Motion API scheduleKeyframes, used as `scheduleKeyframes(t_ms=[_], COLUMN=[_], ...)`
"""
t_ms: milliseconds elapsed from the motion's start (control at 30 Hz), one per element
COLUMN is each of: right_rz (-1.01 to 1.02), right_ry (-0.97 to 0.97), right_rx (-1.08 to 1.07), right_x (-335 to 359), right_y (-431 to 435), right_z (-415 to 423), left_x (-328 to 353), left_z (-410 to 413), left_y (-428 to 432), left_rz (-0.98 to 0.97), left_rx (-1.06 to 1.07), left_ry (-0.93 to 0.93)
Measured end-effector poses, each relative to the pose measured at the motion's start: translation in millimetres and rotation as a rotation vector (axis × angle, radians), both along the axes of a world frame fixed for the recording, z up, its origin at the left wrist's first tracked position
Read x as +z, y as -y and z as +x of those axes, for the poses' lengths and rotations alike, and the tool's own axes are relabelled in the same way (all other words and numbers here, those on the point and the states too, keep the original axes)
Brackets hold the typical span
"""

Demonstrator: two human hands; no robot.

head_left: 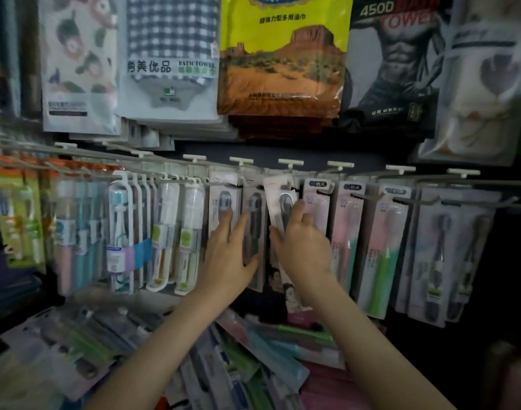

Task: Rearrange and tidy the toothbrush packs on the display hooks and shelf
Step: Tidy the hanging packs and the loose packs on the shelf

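Observation:
A row of display hooks [288, 164] carries hanging toothbrush packs. My right hand [300, 244] pinches a white pack with a dark brush [280, 199], tilted, its top near a hook in the middle of the row. My left hand [229, 255] lies with straight fingers against the neighbouring dark-brush packs [254, 220]. Pink and green brush packs [380, 250] hang to the right. White-cased brushes [123, 232] hang to the left. Loose packs [253, 359] lie piled on the shelf below my arms.
Bath towel bags [170, 54] hang in a row above the hooks, their bottoms close over the hook rail. Orange and green packs [19, 214] hang at the far left. Dark brush packs [448, 255] fill the far right hooks.

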State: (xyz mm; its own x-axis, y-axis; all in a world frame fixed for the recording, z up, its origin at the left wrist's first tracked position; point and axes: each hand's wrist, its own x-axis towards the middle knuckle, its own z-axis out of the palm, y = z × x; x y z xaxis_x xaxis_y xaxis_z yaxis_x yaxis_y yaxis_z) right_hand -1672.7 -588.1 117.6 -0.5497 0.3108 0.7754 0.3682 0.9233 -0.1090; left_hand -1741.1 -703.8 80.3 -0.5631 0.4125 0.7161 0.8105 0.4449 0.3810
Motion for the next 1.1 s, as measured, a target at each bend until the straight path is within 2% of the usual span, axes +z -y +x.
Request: scheduleKeyframes(t_ms=[133, 333, 433, 533, 600, 800, 967, 1100], right_rz=[-0.065, -0.030, -0.136, -0.319, -0.383, -0.434, -0.509, -0.446], right_ry=[0.040, -0.054, 0.228, 0.570, 0.698, 0.525, 0.631, 0.655], right_rx=[0.006, 0.395, 0.441, 0.375, 0.352, 0.396, 0.388, 0.351], right_x=[-4, -59, -98, -129, -140, -157, -179, -201], right_y=[-7, -37, -69, -92, -96, -102, -105, -111], right_z=[-2, 53, 70, 80, 89, 142, 178, 193], left_x=[-13, -59, -82, -100, -107, -133, -157, -170], left_z=[3, 34, 52, 69, 82, 121, 139, 151], left_y=[5, 18, 16, 9, 3, -18, -26, -34], left_rz=[-0.134, -0.398, -0.515, -0.577, -0.590, -0.538, -0.542, -0.573], left_rx=[0.012, -0.060, -0.123, -0.159, -0.170, -0.232, -0.244, -0.241], left_ry=[0.033, 0.099, 0.165, 0.189, 0.200, 0.166, -0.027, -0.148])
